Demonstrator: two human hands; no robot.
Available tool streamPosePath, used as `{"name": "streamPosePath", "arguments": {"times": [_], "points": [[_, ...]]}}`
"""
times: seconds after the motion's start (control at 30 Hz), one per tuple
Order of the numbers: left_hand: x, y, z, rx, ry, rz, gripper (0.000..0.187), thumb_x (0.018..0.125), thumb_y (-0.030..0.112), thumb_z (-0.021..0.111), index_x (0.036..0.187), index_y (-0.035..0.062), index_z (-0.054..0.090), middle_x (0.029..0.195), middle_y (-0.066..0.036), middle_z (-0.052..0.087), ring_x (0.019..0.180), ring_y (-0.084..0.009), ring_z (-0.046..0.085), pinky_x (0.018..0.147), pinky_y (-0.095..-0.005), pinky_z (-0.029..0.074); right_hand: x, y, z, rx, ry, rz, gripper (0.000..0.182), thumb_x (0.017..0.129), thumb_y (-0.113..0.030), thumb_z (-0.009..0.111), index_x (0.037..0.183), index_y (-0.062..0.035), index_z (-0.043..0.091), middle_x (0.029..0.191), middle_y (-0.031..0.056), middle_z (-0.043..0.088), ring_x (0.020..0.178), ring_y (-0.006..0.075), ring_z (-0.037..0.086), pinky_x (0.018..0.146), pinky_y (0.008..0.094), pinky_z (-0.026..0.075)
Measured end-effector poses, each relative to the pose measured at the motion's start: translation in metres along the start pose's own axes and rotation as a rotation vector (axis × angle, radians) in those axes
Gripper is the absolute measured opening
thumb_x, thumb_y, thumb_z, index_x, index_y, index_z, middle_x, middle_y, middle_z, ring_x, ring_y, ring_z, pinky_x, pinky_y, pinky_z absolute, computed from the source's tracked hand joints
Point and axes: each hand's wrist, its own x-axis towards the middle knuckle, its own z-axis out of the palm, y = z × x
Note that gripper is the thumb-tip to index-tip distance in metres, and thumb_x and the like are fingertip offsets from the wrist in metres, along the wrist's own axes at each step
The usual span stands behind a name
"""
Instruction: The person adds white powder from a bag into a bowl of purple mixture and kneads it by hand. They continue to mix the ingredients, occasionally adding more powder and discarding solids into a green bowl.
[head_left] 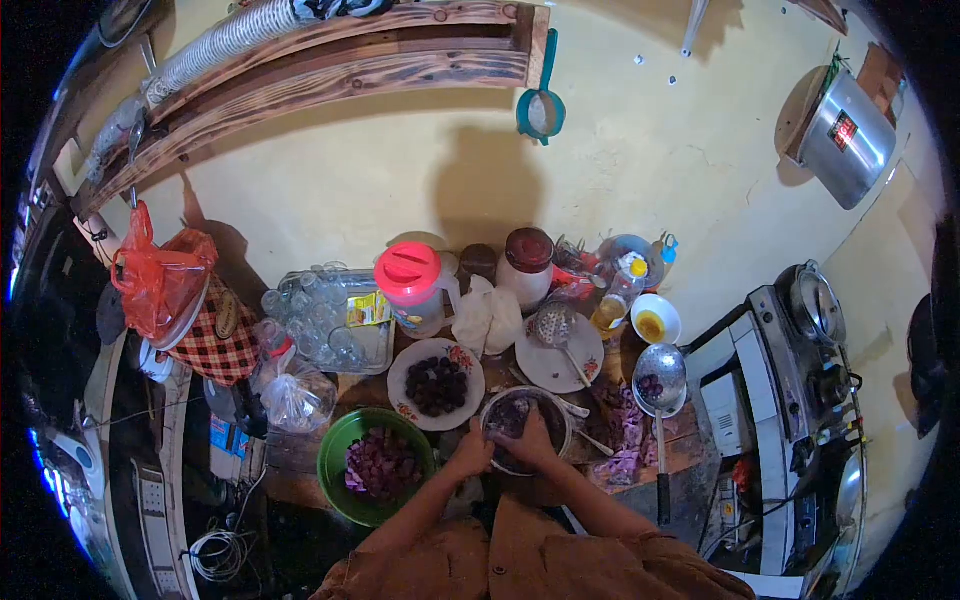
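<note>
A metal pot [565, 447] with purple mash in it stands in front of me. My left hand [472, 450] is at the pot's left rim, fingers bent, and what it grips is hard to make out. My right hand [530, 440] reaches over the pot's inside, its fingers at the purple mash. Left of the pot, a green bowl [330, 465] holds purple chunks. Behind it, a flowered plate [400, 385] bears dark purple balls. Purple peelings [627, 440] lie right of the pot, beside a long-handled ladle [660, 375] with purple bits in it.
A pink-lidded pitcher [410, 285], a tray of glasses [380, 360], a plate with a skimmer [535, 370], an oil bottle [612, 310] and a white bowl [672, 312] stand behind. A stove [790, 400] is at right; a wooden shelf [400, 70] hangs above.
</note>
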Motion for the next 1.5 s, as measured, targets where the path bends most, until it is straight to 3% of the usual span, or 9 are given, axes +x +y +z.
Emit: {"name": "streamPosePath", "arguments": {"times": [0.07, 0.17, 0.43, 0.6, 0.93, 1.03, 1.23, 1.33, 1.5], "points": [[0.018, -0.042, 0.017, 0.221, 0.185, 0.307, 0.055, 0.082, 0.012, 0.046, 0.121, -0.0062, 0.012, 0.082, -0.031, 0.054, 0.062, -0.0373, 0.060, 0.057, -0.0439, 0.049, 0.003, 0.004, 0.002, -0.063, 0.018, -0.041, 0.110, 0.058, -0.053, 0.073, 0.131, 0.0091, 0.018, 0.118, 0.0309, 0.044, 0.104, 0.0445, 0.048, 0.090, 0.0440, 0.039], [0.005, -0.002, -0.006, -0.123, -0.076, 0.026, 0.059, 0.082, 0.014, 0.049, 0.122, -0.0062, 0.011, 0.087, -0.033, 0.053, 0.077, -0.0446, 0.058, 0.067, -0.0482, 0.046, 0.010, -0.004, -0.001, -0.146, 0.016, -0.043, 0.103, 0.055, -0.049, 0.076, 0.127, 0.0059, 0.026, 0.109, 0.0289, 0.049, 0.095, 0.0429, 0.052, 0.084, 0.0448, 0.042], [0.017, -0.035, 0.018, 0.122, 0.160, 0.147, 0.050, 0.080, 0.012, 0.048, 0.116, -0.0048, 0.017, 0.088, -0.034, 0.053, 0.086, -0.0492, 0.053, 0.074, -0.0509, 0.042, 0.007, -0.024, -0.004, -0.069, -0.016, 0.152, 0.064, 0.056, -0.022, 0.073, 0.109, -0.0029, 0.042, 0.095, 0.0262, 0.051, 0.091, 0.0420, 0.050, 0.083, 0.0463, 0.041], [0.008, -0.013, 0.001, -0.034, 0.118, 0.034, 0.042, 0.079, 0.011, 0.047, 0.110, -0.0054, 0.024, 0.087, -0.035, 0.053, 0.086, -0.0500, 0.052, 0.075, -0.0518, 0.040, -0.018, -0.050, -0.033, -0.172, 0.073, -0.181, 0.053, 0.056, -0.016, 0.069, 0.105, -0.0067, 0.051, 0.104, 0.0225, 0.049, 0.100, 0.0387, 0.046, 0.083, 0.0449, 0.041], [0.003, -0.001, -0.005, 0.045, 0.173, 0.038, 0.039, 0.078, 0.013, 0.047, 0.109, -0.0040, 0.028, 0.089, -0.036, 0.052, 0.087, -0.0502, 0.052, 0.075, -0.0519, 0.040, -0.027, -0.026, -0.065, -0.507, -0.079, -0.382, 0.062, 0.056, -0.027, 0.072, 0.111, -0.0091, 0.052, 0.112, 0.0207, 0.047, 0.106, 0.0399, 0.041, 0.092, 0.0492, 0.032], [0.006, -0.007, -0.002, 0.033, 0.162, 0.028, 0.043, 0.078, 0.012, 0.047, 0.112, -0.0046, 0.027, 0.092, -0.036, 0.052, 0.089, -0.0500, 0.051, 0.076, -0.0516, 0.041, 0.000, -0.014, -0.063, -0.169, -0.155, -0.288, 0.066, 0.054, -0.034, 0.073, 0.111, -0.0058, 0.052, 0.112, 0.0192, 0.048, 0.106, 0.0401, 0.040, 0.092, 0.0540, 0.027], [0.006, -0.003, -0.001, 0.061, 0.108, -0.039, 0.053, 0.078, 0.011, 0.048, 0.119, -0.0075, 0.021, 0.094, -0.036, 0.052, 0.091, -0.0491, 0.052, 0.077, -0.0503, 0.042, 0.023, -0.054, -0.078, -0.709, -0.318, -0.299, 0.078, 0.047, -0.034, 0.078, 0.112, -0.0019, 0.048, 0.112, 0.0235, 0.048, 0.107, 0.0401, 0.040, 0.094, 0.0484, 0.028], [0.009, -0.009, 0.001, 0.054, 0.124, -0.011, 0.054, 0.078, 0.011, 0.049, 0.119, -0.0089, 0.021, 0.094, -0.036, 0.052, 0.090, -0.0490, 0.052, 0.077, -0.0506, 0.041, 0.024, -0.041, -0.062, -0.657, -0.425, -0.497, 0.078, 0.047, -0.030, 0.078, 0.113, -0.0009, 0.046, 0.108, 0.0274, 0.049, 0.106, 0.0412, 0.044, 0.093, 0.0433, 0.033], [0.008, -0.009, 0.003, 0.018, 0.149, 0.027, 0.054, 0.078, 0.010, 0.050, 0.118, -0.0098, 0.021, 0.090, -0.035, 0.053, 0.086, -0.0493, 0.052, 0.074, -0.0512, 0.042, 0.024, -0.018, -0.048, -0.037, -0.417, -0.164, 0.070, 0.050, -0.019, 0.075, 0.110, 0.0005, 0.046, 0.100, 0.0271, 0.054, 0.094, 0.0409, 0.053, 0.078, 0.0385, 0.045]]}}
